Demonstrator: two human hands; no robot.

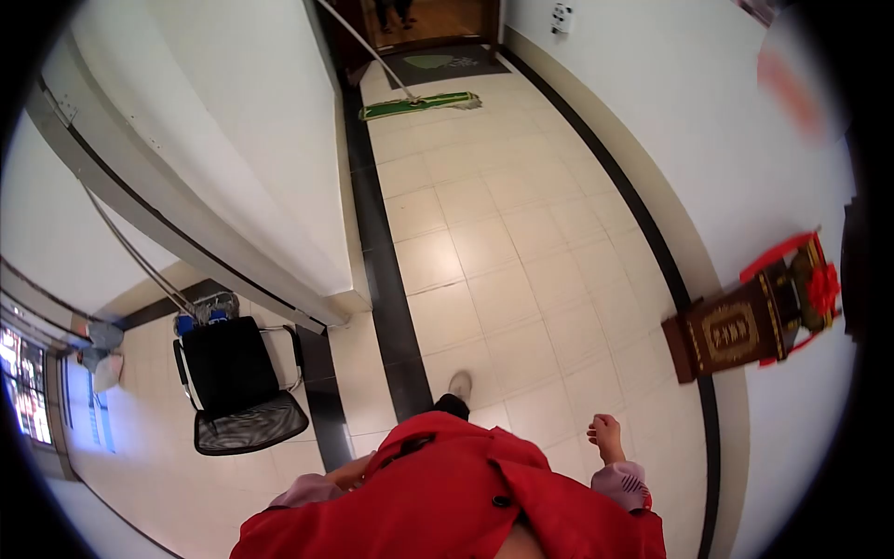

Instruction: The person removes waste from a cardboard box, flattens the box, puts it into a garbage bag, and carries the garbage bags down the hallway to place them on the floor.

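My right hand (605, 436) hangs at my side over the tiled floor (521, 279), its fingers curled in and nothing visible in them. At the left side of the red coat (438, 494), part of my left hand (350, 473) shows by the coat's edge; its fingers are hidden. One shoe (460, 384) steps forward on the tiles. Far ahead, a green flat mop (419, 105) lies on the floor with its pole leaning up to the left, out of reach of both hands.
A black chair (233, 373) stands at the left, with a blue-and-grey mop (207, 312) behind it. On the right, a brown wooden stand (726, 334) with red decorations is against the wall. A dark doormat (447, 63) lies at the far doorway, where a person's legs show.
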